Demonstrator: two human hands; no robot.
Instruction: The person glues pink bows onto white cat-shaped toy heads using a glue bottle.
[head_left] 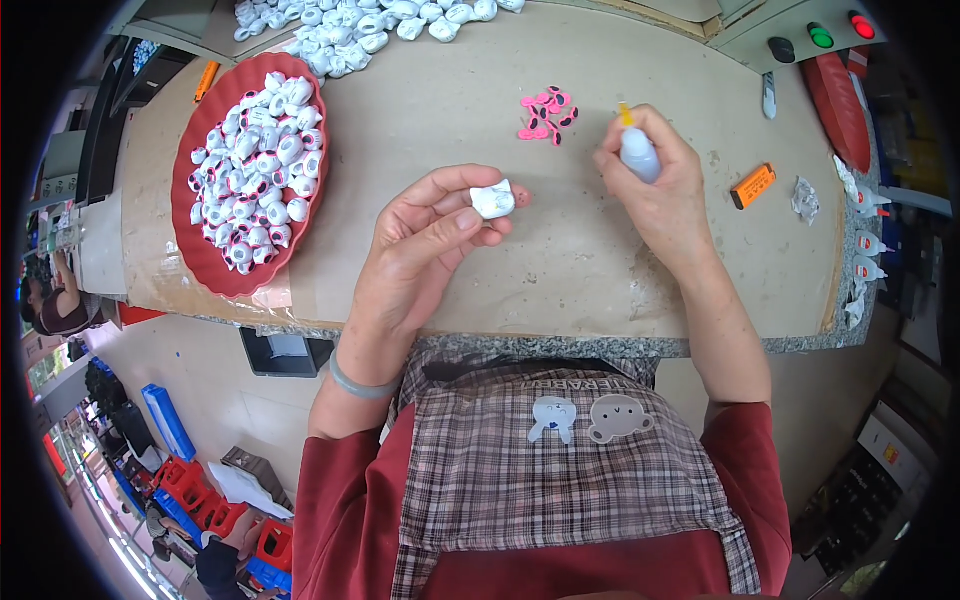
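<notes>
Watching from my end, left to right. A red scalloped tray (186,235) sits at the left of the paper-covered tabletop (400,130), heaped with small white pieces (255,170), many bearing pink and black trim. Just beyond its right rim, I note a loose pile of plain white pieces (350,30) at the far edge.

Next, the left hand (420,235), raised near the table's middle. Thumb and fingers pinch one white piece (493,200) near the fingertips; the lower fingers curl behind it. To its right, beyond the hand, lies a small cluster of pink-and-black cutouts (541,131), on the tabletop and touching nothing I hold.

Then the right hand (665,180), fingers wrapped around a whitish squeeze bottle (640,155), its yellow nozzle (627,117) pointing away from the body. I cannot tell whether the tip touches the table. The bottle and the white piece are apart.

Farther right: an orange tool (753,186), then crumpled foil (805,200).
</notes>
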